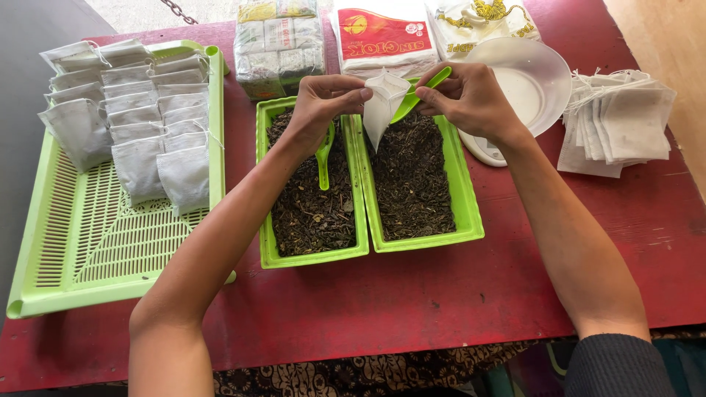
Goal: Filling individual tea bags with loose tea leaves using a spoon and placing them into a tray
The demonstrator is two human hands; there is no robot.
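pale green slotted tray (88, 257) on the left with rows of filled white bags (140, 110), wrapped packets (279, 44) up top, clear bowl (540, 73), red table (412, 294)

The left hand (323, 99) pinched a small white paper bag (382, 103) open above two green trays of loose tea leaves (412, 176), while the right hand (467, 95) tipped a green scoop (419, 92) into its mouth. A second green scoop (324, 158) lay in the left tray (312, 257). Filled bags (140, 110) stood in rows on a slatted green tray (95, 250) at the left. Empty bags (618, 121) were stacked on the red tabletop (441, 294) at the right, beside a clear bowl (533, 77).
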